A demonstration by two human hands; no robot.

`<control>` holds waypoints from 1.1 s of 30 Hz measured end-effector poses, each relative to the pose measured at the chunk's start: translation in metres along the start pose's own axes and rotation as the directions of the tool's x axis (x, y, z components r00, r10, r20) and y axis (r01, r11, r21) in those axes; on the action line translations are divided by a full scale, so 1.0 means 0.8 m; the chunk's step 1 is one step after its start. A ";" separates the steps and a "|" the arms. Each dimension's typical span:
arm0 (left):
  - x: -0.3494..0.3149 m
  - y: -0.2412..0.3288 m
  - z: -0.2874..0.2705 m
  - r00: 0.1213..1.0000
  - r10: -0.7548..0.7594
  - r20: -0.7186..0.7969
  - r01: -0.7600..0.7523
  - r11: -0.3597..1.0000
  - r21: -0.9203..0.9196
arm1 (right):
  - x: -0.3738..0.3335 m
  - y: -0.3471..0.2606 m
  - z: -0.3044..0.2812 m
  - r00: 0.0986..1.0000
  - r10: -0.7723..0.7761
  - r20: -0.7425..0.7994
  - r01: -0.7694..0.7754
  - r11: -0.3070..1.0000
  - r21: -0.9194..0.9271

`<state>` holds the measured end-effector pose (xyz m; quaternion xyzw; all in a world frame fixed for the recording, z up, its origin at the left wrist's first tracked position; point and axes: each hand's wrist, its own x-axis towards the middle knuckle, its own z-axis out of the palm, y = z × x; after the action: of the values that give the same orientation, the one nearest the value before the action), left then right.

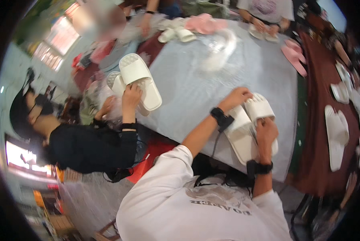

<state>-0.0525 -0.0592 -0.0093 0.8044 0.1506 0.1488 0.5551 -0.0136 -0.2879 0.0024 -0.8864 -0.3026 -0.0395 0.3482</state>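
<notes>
Pair of white slippers (245, 150) on the grey-blue table (188, 108), near edge, side by side and slightly skewed, toe ends away from the wearer. Both hands at the pair.

Left hand (239, 96): at the toe end, fingers bent together, tips just beside the far rim of the right-hand slipper; cannot tell whether they grip it. Wrist carries a black band (221, 119).

Right hand (267, 130): over the middle of the right-hand slipper, fingers curled narrow, tips at the near edge of its strap (260, 110); contact likely hidden under the hand, so cannot tell if anything is pinched. Left-hand slipper lies just left of these fingers.

Around: to the left, a co-worker's hand (132, 95) at another white slipper (141, 82). Far side, clear plastic (220, 50) and pink slippers (206, 24). At the right edge, another pink pair (294, 56); beyond it a brown-covered table (312, 160) bearing more white slippers (336, 136)
</notes>
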 end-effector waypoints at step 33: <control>-0.046 0.006 0.028 0.929 0.039 -0.368 -0.193 0.901 -0.389 | 0.121 -0.028 0.029 0.894 -0.263 0.364 -0.170 0.551 0.817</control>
<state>-0.0768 -0.0944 -0.0152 0.6345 0.1630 0.3521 0.6684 0.0493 -0.2110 0.0250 -0.5899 -0.3801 0.3030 0.6448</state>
